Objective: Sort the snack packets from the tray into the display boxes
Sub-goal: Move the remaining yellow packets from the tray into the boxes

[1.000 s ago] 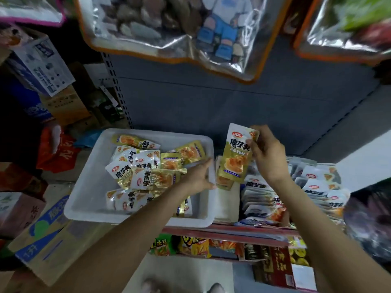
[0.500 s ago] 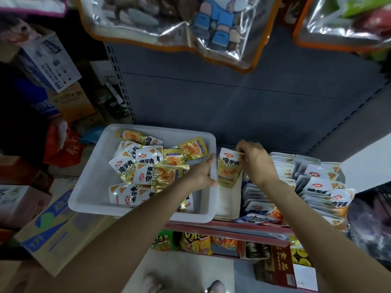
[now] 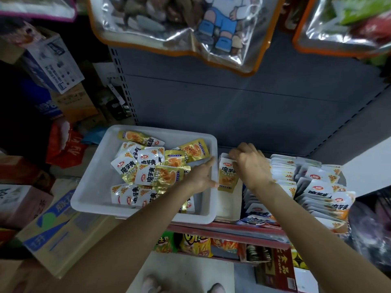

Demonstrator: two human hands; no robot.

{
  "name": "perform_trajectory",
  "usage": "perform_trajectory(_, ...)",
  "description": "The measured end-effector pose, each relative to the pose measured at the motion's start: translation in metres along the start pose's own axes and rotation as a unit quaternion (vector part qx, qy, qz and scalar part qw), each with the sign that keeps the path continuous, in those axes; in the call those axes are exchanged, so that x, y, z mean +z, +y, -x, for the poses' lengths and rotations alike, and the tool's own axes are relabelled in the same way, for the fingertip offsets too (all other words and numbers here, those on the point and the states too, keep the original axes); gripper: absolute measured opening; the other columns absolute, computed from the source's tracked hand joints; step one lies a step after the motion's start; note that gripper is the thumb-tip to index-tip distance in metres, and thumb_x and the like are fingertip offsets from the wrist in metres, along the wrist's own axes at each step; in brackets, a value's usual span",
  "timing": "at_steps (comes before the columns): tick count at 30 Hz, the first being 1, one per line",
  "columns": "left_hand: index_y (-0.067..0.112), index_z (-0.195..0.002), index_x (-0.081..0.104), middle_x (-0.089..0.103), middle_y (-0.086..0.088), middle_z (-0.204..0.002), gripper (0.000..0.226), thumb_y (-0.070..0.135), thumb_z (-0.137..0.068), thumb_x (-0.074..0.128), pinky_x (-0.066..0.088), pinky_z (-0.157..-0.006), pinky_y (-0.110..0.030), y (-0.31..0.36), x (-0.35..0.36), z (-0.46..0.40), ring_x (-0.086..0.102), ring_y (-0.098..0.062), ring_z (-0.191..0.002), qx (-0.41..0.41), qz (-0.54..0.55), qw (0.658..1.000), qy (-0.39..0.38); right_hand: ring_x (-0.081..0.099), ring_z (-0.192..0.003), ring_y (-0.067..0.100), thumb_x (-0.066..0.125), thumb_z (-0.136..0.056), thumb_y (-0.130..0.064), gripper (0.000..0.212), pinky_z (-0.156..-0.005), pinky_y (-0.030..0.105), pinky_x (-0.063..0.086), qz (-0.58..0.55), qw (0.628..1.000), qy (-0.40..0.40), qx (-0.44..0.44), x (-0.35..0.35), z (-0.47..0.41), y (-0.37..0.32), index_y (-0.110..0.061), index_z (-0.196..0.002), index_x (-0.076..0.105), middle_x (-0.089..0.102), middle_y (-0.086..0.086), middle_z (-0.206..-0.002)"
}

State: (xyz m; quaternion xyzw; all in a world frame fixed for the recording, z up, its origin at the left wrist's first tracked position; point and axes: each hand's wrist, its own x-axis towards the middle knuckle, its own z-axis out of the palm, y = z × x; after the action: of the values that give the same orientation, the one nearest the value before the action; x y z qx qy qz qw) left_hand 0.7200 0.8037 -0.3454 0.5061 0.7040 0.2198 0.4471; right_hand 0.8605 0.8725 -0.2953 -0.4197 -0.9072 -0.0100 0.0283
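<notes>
1. Now the right hand is down at the back of the near-empty display box, its curled fingers pinching the top edge of a gold-and-white snack packet.
2. That packet stands almost upright, leaning against the back of the box, printed face toward the camera, with at least one more packet tucked behind it.
3. The left hand reaches over the white tray, fingers fairly straight and holding nothing; the fingertips lie at the tray's right wall, just beside the box.
4. Inside the tray, a loose heap of snack packets, gold ones and white ones jumbled together, some face up, some overlapping, one lying along the far wall.
5. To the right of the near-empty box, two filled display boxes hold rows of white packets standing on edge, packed tight front to back.
6. Tray and boxes sit side by side on a shelf with a red front edge; the tray's right wall touches the box.
7. Below the shelf, bright bags of snacks; on the left, stacked cardboard cartons.
8. Overhead, big clear bags with orange trim hang against the grey back panel.
</notes>
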Motion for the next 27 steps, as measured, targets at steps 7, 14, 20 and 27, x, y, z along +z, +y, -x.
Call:
perform_trajectory(7, 0.01, -0.12, 0.059, 0.063, -0.007, -0.119, 0.028, 0.011, -0.092, 0.056, 0.05, -0.086, -0.028, -0.053, -0.023, 0.03, 0.062, -0.02, -0.103, -0.008, -0.044, 0.986, 0.162, 0.052, -0.112, 0.027, 0.05, -0.091, -0.014, 0.033, -0.081, 0.036, 0.047, -0.135, 0.988, -0.039, -0.067, 0.002, 0.007, -0.059, -0.018, -0.123, 0.059, 0.053, 0.007, -0.119)
perform_trajectory(14, -0.001, -0.119, 0.053, 0.057, -0.018, -0.121, 0.036, 0.012, -0.086, 0.06, 0.043, -0.091, -0.037, -0.125, -0.082, 0.047, 0.053, -0.031, -0.112, -0.195, -0.158, 0.948, 0.194, 0.056, -0.111, 0.028, 0.054, -0.091, -0.02, 0.041, -0.082, 0.036, 0.049, -0.162, 0.962, -0.208, -0.073, 0.059, -0.01, -0.121, -0.018, -0.131, 0.043, 0.048, 0.009, -0.129)
perform_trajectory(20, -0.003, -0.103, 0.058, 0.063, -0.015, -0.098, 0.022, 0.01, -0.085, 0.061, 0.041, -0.066, -0.028, -0.143, -0.092, 0.05, 0.061, -0.031, -0.094, -0.231, -0.038, 0.954, 0.189, 0.019, -0.143, 0.026, 0.05, -0.094, -0.019, 0.06, -0.113, 0.042, 0.029, -0.14, 0.938, -0.303, -0.092, 0.107, -0.016, -0.142, -0.015, -0.148, 0.024, 0.012, 0.006, -0.157)
perform_trajectory(27, -0.002, -0.107, 0.06, 0.064, -0.017, -0.101, 0.028, 0.02, -0.09, 0.06, 0.04, -0.07, -0.03, -0.139, -0.095, 0.044, 0.061, -0.031, -0.1, -0.229, -0.043, 0.947, 0.22, 0.023, -0.142, 0.021, 0.049, -0.094, -0.017, 0.053, -0.11, 0.037, 0.034, -0.108, 0.931, -0.332, -0.104, 0.107, -0.02, -0.145, -0.011, -0.144, 0.032, 0.023, 0.007, -0.154)
